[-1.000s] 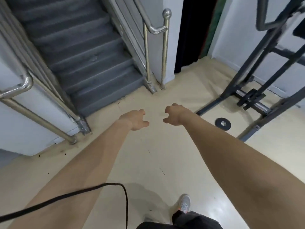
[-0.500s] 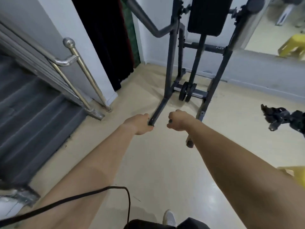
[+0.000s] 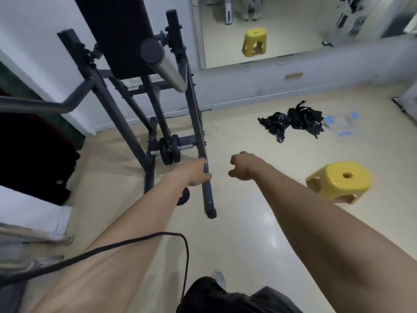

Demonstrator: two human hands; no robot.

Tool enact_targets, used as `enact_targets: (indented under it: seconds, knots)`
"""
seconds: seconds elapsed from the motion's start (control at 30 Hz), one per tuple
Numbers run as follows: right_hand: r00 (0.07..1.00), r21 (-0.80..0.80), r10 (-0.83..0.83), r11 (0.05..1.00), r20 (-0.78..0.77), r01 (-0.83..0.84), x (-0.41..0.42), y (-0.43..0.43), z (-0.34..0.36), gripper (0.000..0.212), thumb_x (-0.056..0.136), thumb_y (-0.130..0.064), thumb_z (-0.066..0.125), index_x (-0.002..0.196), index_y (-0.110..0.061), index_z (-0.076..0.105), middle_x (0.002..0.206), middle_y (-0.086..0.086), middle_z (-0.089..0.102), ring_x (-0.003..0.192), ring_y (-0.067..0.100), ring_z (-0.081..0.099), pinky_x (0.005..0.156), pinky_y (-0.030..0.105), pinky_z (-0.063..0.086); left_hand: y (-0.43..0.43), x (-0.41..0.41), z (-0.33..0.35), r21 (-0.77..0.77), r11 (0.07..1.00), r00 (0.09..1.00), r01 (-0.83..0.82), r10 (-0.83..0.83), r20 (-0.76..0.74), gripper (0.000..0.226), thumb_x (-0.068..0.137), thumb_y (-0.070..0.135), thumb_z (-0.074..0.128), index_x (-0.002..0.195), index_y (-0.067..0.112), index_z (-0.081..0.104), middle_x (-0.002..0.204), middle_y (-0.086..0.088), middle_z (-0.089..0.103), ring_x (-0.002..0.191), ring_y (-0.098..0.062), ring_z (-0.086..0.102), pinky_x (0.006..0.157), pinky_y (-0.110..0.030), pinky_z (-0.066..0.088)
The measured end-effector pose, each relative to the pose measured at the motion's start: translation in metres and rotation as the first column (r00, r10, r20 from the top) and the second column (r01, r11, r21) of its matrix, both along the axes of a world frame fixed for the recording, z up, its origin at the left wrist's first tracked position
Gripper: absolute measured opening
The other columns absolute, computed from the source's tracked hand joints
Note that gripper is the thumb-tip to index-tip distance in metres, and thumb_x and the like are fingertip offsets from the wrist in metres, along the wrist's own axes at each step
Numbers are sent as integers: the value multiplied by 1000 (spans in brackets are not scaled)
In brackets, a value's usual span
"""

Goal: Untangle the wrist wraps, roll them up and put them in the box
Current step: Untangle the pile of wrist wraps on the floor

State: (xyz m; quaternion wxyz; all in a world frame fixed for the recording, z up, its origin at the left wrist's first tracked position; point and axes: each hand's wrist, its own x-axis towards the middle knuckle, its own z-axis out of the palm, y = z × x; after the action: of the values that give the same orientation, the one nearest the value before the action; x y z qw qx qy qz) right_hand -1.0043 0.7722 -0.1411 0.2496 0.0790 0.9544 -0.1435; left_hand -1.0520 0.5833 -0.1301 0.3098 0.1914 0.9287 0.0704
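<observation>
A tangled black heap of wrist wraps (image 3: 293, 123) lies on the beige floor at the far right, by the wall. Just right of the heap sits a clear plastic box (image 3: 338, 123) with blue clips. Both of my arms stretch forward at mid-height. My left hand (image 3: 194, 172) and my right hand (image 3: 244, 166) hang in the air with loosely curled fingers and hold nothing. The two hands are well short of the heap and left of it.
A dark metal gym rack (image 3: 158, 114) with small weight plates stands ahead on the left, its foot bar beside my left hand. A yellow plastic stool (image 3: 338, 181) stands right of my right arm. A wall mirror (image 3: 293, 26) runs above the wraps. A black cable (image 3: 135, 242) crosses my left forearm.
The view has swung right, away from the stairs and past the gym rack. The wraps, the box and the yellow stool have come into sight. My hands stay empty.
</observation>
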Motion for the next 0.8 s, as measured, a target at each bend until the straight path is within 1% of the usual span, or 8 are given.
enact_targets:
  seconds: [0.07,0.13,0.23,0.37,0.47,0.57,0.7,0.8]
  knots:
    - [996,1,-87,996,-13,87,-16,37,2,53,96,-41,57,143,-17,50,143,11,46,128,33,48,103,46,47,44,-30,-3,-8,994,994,110,-110,-5,64,101,44,55,156,19,36,149,-9,52,128,-29,56,100,-39,49]
    - [986,1,-167,986,-26,167,-30,75,2,52,96,-40,56,142,-17,51,142,10,46,128,32,48,101,45,47,89,-60,-7,-7,982,982,189,-189,-6,66,101,46,55,157,19,34,150,-10,52,130,-29,54,103,-40,48]
    - [965,11,-260,965,-10,261,-47,134,0,51,95,-41,57,140,-17,52,140,9,47,126,32,49,99,44,48,154,-94,-14,-3,966,966,259,-259,15,66,100,46,56,156,20,34,152,-9,50,131,-29,54,107,-44,47]
    - [936,19,-352,936,8,351,-75,221,-6,53,94,-40,57,142,-17,52,141,11,47,126,33,49,100,44,47,245,-137,-28,-28,934,935,355,-355,15,66,98,48,57,155,22,36,151,-7,51,132,-28,53,106,-43,46]
    - [927,25,-375,927,19,374,-105,291,-15,51,94,-39,58,139,-16,55,140,12,48,125,34,51,101,45,48,315,-173,-39,-24,929,929,369,-368,24,66,98,48,56,155,22,36,151,-6,51,131,-28,54,106,-44,47]
    - [924,32,-381,924,36,380,-138,366,-25,50,93,-38,59,138,-16,55,138,12,49,124,33,52,100,43,49,390,-211,-48,-31,927,928,373,-371,37,65,98,48,57,155,22,36,150,-6,52,131,-27,54,105,-43,47]
    - [916,40,-396,918,58,394,-187,471,-25,50,93,-38,58,138,-18,55,137,13,51,126,34,50,101,42,47,488,-268,-45,-3,933,932,361,-361,21,64,98,47,58,154,21,38,149,-5,52,133,-27,52,107,-41,45]
    - [913,74,-403,914,63,398,-224,542,-28,54,83,-45,58,128,-16,61,132,11,59,119,34,55,99,44,50,545,-308,-37,34,938,938,346,-347,22,63,97,48,58,151,21,41,147,-6,54,132,-27,53,106,-40,45]
